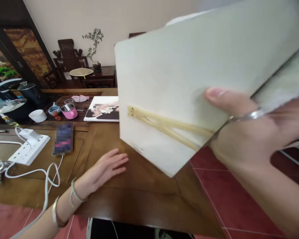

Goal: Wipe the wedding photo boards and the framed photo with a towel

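We have our right hand [249, 139] clamped on a pale board [169, 73], the thumb pressed flat across its near face. We cannot see the fingers clearly, so how they support the far side is beyond telling. The board is raised in front of us, tilted, its lowest corner pointing down over the table [144, 179] and its right part out past the table's edge, above the red tiled floor [214, 182]. Across the face runs a yellow forked strip [135, 113] with small dark dots at one end; whether it is fixed on or printed, we cannot tell.

Our left hand [107, 169] holds nothing. Its fingers are spread and extended, just beside the board's lower edge, over the wood; we cannot tell whether it touches the tabletop.

As we judge it, the step in hand is handling the board one-handed in the air. From here, any move calls for a firm thumb, since the hold is at one side and the wide face could swing, and for the free palm to be ready near the lower edge.

Further out, a picture panel [103, 109] lies flat beyond the board, partly hidden by it. To the left we see a pink mug [69, 112], a white cup [37, 116], a power strip [20, 154] and a looping white cord [46, 182].
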### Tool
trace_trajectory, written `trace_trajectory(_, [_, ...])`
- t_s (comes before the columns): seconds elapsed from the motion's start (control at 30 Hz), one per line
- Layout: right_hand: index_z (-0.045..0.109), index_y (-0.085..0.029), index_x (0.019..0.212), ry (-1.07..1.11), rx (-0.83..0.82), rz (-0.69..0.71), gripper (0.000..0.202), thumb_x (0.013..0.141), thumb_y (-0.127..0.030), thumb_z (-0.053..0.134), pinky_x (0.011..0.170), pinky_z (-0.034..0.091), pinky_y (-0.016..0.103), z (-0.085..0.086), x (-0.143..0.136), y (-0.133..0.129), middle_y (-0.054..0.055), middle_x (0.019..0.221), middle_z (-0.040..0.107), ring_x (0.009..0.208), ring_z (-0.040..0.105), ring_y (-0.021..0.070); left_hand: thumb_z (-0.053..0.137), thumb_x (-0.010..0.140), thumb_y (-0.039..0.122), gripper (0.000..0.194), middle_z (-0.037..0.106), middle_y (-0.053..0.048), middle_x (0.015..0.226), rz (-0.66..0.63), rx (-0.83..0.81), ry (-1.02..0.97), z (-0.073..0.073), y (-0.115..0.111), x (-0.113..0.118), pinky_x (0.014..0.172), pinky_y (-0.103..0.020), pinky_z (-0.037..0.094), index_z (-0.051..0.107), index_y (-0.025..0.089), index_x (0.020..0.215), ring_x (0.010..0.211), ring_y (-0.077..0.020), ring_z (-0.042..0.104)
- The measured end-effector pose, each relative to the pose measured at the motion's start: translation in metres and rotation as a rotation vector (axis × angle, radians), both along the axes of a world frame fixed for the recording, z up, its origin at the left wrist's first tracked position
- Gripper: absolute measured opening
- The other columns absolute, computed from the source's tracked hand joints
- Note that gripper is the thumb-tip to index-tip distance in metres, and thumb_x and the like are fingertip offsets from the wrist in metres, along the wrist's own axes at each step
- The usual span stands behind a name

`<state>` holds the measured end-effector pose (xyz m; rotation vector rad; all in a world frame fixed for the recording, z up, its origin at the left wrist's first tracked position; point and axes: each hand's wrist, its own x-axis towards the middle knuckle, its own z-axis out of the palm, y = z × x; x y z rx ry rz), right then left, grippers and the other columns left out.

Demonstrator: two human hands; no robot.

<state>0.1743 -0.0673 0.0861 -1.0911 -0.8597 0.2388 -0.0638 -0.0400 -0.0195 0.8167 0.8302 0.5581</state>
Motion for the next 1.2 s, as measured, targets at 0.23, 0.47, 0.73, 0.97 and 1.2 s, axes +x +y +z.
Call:
trace_trajectory(0.23, [0.065, -0.016, 0.083, 0.281, 0.001, 0.055, 0.023, 0.061, -0.017, 0.072, 0.089, 0.057, 0.044, -0.006, -0.006, 0.018, 0.007, 0.102, 0.072, 0.104, 0.066, 0.0286, 0.045, 0.098, 0.039, 0.038, 0.056, -0.008, 0.141, 0.294, 0.081, -0.152, 0.007, -0.009, 0.029, 0.113, -0.039, 0.042, 0.055, 0.018, 0.128, 0.135, -0.0242, 0.048])
trace_trajectory(0.47, [0.065, -0.018, 0.084, 0.46, -0.287, -0.038, 0.034, 0.056, -0.029, 0.081, 0.079, 0.06, 0.05, -0.044, 0.036, -0.003, 0.016, 0.116, 0.067, 0.105, 0.065, 0.036, 0.049, 0.096, 0.039, 0.04, 0.074, -0.011, 0.111, 0.48, -0.004, 0.086, 0.018, 0.033, -0.011, 0.085, -0.041, 0.061, 0.057, 0.017, 0.129, 0.097, -0.0287, 0.073])
trace_trajectory(0.73, [0.063, -0.025, 0.071, -0.852, -0.186, -0.255, 0.013, 0.073, -0.025, 0.076, 0.096, 0.05, 0.056, -0.061, 0.069, -0.038, 0.01, 0.102, 0.074, 0.111, 0.063, 0.0358, 0.053, 0.093, 0.024, 0.03, 0.077, -0.01, 0.082, 0.44, 0.008, 0.256, 0.016, 0.044, -0.027, 0.058, -0.034, 0.061, 0.061, 0.01, 0.118, 0.059, -0.023, 0.073])
trace_trajectory(0.97, [0.057, -0.021, 0.067, -1.497, -0.128, 0.273, 0.033, 0.094, -0.006, 0.046, 0.11, 0.038, 0.056, -0.098, 0.05, -0.03, 0.007, 0.146, 0.048, 0.139, 0.035, 0.028, 0.058, 0.091, 0.026, 0.028, 0.076, -0.011, 0.073, 0.37, -0.04, 0.311, 0.007, 0.057, -0.022, 0.047, -0.032, 0.058, 0.065, 0.007, 0.11, 0.051, -0.0242, 0.071])
trace_trajectory(1.2, [0.063, -0.019, 0.069, -1.658, -0.164, 0.227, 0.028, 0.092, -0.007, 0.052, 0.104, 0.044, 0.056, -0.131, 0.048, -0.024, 0.012, 0.142, 0.051, 0.137, 0.038, 0.0316, 0.052, 0.093, 0.023, 0.025, 0.075, -0.009, 0.068, 0.333, -0.029, 0.389, 0.009, 0.069, -0.019, 0.042, -0.028, 0.053, 0.067, 0.008, 0.106, 0.047, -0.0215, 0.068])
